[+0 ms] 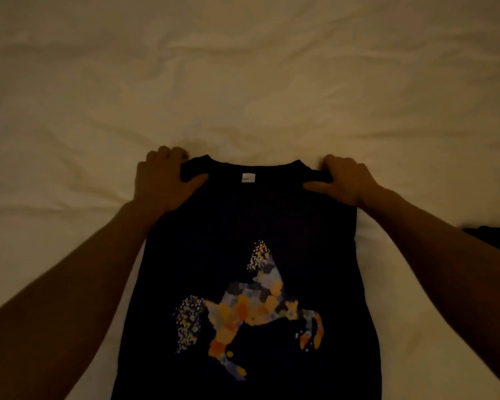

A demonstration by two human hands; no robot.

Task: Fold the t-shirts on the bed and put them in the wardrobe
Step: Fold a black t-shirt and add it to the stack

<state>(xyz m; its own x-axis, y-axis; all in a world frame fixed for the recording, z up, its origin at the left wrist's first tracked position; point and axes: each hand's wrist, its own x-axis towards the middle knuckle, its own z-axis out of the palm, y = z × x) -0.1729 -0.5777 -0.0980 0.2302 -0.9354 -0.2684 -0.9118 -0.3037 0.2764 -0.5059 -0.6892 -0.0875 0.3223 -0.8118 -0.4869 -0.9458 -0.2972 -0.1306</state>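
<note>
Dark cloth (491,235), maybe another tee, nr bedsheet (243,82)

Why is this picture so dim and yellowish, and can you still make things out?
Head view: dim, warm light tints the bed sheet yellow; the dark t-shirt loses its folds to shadow, though its print shows; both hands look soft; wide-angle lens stretches the forearms.

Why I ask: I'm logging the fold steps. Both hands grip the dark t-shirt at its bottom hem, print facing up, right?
Not quite. In the head view the left hand and right hand grip the dark t-shirt at its shoulders, beside the collar, print facing up.
</note>
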